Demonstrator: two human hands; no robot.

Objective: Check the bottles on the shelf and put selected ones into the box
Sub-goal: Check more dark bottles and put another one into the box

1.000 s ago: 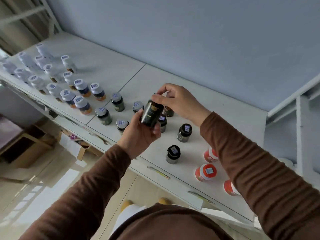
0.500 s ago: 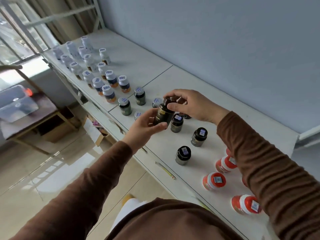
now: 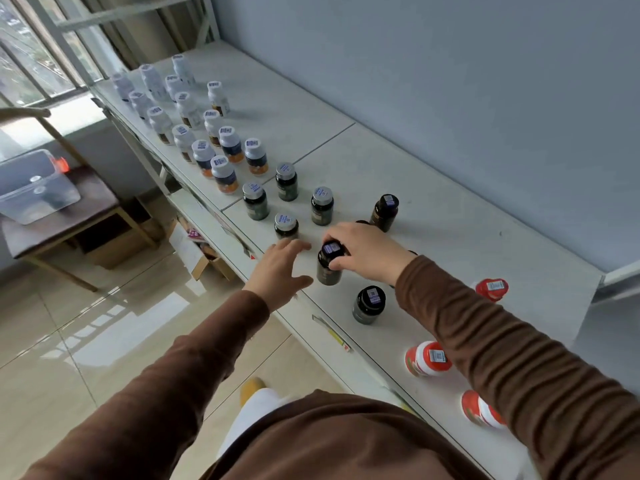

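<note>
My right hand (image 3: 367, 252) grips a dark black-capped bottle (image 3: 329, 268) by its cap; the bottle stands upright on the white shelf (image 3: 433, 237). Just left of that bottle, my left hand (image 3: 280, 268) hovers with spread fingers and holds nothing. More dark bottles stand around: one at the back (image 3: 384, 211) and one in front (image 3: 369, 304). Silver-capped green bottles (image 3: 286, 181) stand to the left. White-capped bottles (image 3: 225, 173) fill the far left of the shelf. A clear plastic box (image 3: 34, 185) sits on a brown side table (image 3: 69, 223) at far left.
Red bottles with white caps (image 3: 427, 358) lie near the shelf's right front edge. A cardboard box (image 3: 201, 251) sits on the floor under the shelf. A grey wall runs behind the shelf, a window at upper left.
The dark bottle went from both hands down onto the shelf. My left hand let go and opened; my right hand still holds the cap. The view has swung left, showing the box.
</note>
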